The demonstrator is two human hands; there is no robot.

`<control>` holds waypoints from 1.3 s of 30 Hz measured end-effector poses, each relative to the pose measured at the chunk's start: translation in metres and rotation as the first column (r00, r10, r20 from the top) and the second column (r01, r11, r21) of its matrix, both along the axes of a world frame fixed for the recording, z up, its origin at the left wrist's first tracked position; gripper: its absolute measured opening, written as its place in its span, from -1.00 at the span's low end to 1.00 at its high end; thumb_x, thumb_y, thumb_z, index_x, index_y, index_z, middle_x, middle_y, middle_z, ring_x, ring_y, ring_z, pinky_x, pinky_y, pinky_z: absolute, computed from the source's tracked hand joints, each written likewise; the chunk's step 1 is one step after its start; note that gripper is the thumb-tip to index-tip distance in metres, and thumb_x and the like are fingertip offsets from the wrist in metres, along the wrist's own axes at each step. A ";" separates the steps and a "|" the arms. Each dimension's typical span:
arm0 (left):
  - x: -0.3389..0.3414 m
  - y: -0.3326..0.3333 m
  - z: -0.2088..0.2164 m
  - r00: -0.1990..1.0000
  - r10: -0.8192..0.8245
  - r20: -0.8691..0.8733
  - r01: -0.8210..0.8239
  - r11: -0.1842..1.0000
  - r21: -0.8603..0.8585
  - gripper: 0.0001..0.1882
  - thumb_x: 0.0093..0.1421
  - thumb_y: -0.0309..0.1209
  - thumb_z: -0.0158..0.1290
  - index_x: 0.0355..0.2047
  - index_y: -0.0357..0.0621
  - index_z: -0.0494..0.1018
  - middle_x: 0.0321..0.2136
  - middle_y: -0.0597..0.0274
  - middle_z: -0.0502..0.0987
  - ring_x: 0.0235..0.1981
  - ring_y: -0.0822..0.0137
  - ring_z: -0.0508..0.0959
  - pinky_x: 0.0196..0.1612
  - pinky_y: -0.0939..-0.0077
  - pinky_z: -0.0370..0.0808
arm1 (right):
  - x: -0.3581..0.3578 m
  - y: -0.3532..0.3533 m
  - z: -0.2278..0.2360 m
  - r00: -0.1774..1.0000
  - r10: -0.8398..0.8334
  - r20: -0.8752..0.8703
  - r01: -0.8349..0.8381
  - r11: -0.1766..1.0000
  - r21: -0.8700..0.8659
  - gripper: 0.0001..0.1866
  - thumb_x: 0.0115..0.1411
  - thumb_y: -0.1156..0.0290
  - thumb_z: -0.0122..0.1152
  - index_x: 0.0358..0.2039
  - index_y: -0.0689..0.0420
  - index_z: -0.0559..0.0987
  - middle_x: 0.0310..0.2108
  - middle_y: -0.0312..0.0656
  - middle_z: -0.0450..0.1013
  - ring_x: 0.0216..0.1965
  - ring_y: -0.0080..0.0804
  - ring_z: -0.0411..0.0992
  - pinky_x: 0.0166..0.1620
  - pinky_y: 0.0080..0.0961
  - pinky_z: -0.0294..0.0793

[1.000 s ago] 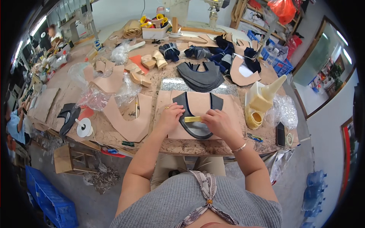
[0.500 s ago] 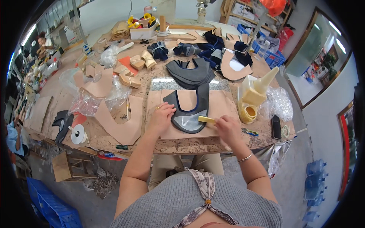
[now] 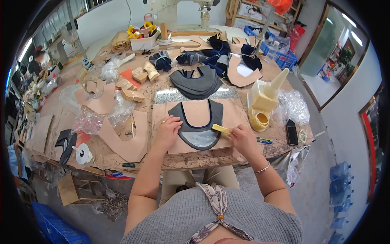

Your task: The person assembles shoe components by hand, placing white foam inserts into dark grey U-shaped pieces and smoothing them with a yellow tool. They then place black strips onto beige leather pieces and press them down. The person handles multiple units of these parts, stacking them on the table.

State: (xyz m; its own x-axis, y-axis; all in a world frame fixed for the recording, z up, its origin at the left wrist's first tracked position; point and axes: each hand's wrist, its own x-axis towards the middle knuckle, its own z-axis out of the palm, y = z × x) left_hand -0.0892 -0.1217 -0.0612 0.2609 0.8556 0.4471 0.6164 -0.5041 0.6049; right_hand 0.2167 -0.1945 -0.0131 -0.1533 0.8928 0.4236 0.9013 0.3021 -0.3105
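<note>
A dark grey U-shaped shoe upper piece [image 3: 215, 118] with a navy inner edge lies flat on a beige sheet [image 3: 232, 109]. A shiny, lighter patch [image 3: 198, 139] covers part of its rounded near end. My left hand [image 3: 169, 129] rests with its fingers laid on the piece's left side. In my right hand [image 3: 243, 139] is a yellow flat-bladed spreader [image 3: 220, 129], pinched between thumb and fingers. Its tip lies over the right side of the piece, and I cannot tell whether it touches.
Beyond the piece sits a stack of similar grey uppers [image 3: 196, 84]. To the right stand a pale container with a cone-shaped spout [image 3: 266, 99], a phone [image 3: 291, 132] and a cutter knife [image 3: 264, 140]. Beige cut pieces [image 3: 126, 136] and a white spool [image 3: 83, 153] lie on the left.
The right arm of the upper piece, earlier reaching farther back, now lies level with the left one. The spreader stays close to the piece's right edge. The whole view has shifted slightly.
</note>
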 end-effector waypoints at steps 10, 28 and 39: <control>0.000 0.004 -0.006 1.000 0.009 -0.014 -0.008 0.997 0.075 -0.83 0.13 -0.51 0.08 -0.26 -0.14 0.59 -0.12 0.18 0.57 0.06 0.04 0.45 0.12 0.23 0.40 | 0.006 -0.013 -0.003 0.998 -0.058 -0.019 0.058 0.998 -0.035 -0.86 0.08 0.29 0.26 -0.45 0.08 0.59 -0.44 -0.18 0.45 -0.40 -0.14 0.48 -0.36 -0.28 0.47; -0.025 -0.010 -0.008 0.904 0.159 0.398 -0.161 0.987 -0.028 -0.81 0.19 -0.56 0.03 -0.19 -0.22 0.55 -0.11 0.01 0.55 -0.01 0.13 0.53 0.06 0.38 0.43 | 0.168 -0.008 -0.047 0.887 -0.319 -0.335 0.402 0.890 0.216 -0.91 0.05 0.45 0.31 -0.44 0.18 0.60 -0.39 -0.14 0.50 -0.39 -0.27 0.51 -0.32 -0.45 0.49; -0.120 -0.084 0.006 0.823 0.474 -0.313 -0.510 0.859 -0.040 -0.40 -0.05 -0.14 0.27 -0.04 -0.24 0.46 0.04 -0.06 0.43 0.14 -0.10 0.33 0.17 0.14 0.32 | 0.186 -0.027 -0.072 0.865 -0.329 -0.378 0.442 0.857 0.265 -0.60 0.15 0.45 0.26 0.00 0.28 0.48 -0.04 0.01 0.46 -0.04 -0.16 0.44 0.00 -0.37 0.42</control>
